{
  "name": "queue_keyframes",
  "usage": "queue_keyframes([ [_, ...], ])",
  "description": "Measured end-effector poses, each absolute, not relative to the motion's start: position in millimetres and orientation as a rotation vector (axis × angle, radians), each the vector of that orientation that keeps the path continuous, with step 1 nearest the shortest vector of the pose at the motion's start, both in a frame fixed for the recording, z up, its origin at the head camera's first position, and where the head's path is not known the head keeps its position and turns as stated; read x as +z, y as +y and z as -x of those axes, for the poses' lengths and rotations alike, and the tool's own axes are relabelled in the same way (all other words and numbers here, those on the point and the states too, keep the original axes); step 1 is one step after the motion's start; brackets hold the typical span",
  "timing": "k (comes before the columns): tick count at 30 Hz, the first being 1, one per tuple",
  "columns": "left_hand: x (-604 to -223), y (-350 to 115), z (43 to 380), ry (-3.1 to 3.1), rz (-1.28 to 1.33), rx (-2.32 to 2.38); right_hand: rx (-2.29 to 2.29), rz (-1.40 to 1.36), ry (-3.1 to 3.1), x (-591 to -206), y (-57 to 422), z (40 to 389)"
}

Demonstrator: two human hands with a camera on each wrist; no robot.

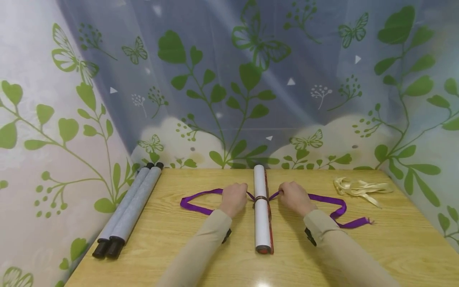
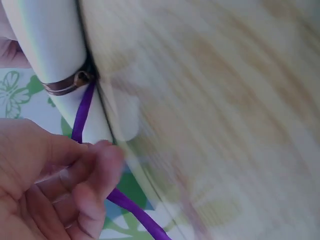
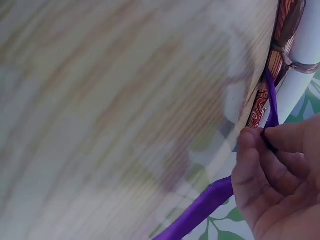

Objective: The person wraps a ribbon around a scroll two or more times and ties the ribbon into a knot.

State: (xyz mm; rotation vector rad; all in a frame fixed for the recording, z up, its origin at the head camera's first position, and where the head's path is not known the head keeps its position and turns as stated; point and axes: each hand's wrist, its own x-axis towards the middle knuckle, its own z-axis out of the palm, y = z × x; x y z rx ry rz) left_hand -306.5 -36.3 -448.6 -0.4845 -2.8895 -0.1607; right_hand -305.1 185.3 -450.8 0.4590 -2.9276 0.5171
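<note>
Our left hand (image 1: 234, 198) and right hand (image 1: 295, 197), fingers curled in, pinch the purple ribbon (image 1: 326, 199) either side of the white scroll (image 1: 263, 225), which lies near-to-far mid-tabletop (image 1: 161, 231).

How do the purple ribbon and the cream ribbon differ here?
The purple ribbon is deep purple; the cream ribbon is pale yellowish. The purple ribbon is spread out on both sides of the white roll, while the cream ribbon lies bunched at the right. The left hand and right hand pinch the purple ribbon; neither touches the cream ribbon. Both lie at least partly on the table.
</note>
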Motion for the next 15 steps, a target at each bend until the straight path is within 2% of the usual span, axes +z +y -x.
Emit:
queue_keyframes([
  [5, -443, -33, 307, -2.848, 0.499, -0.312, 0.648, -0.450, -2.892, -451, 184, 306],
  [15, -444, -32, 309, -2.622, 0.691, -0.507, 1.134, -0.349, -2.761, -450, 168, 307],
])
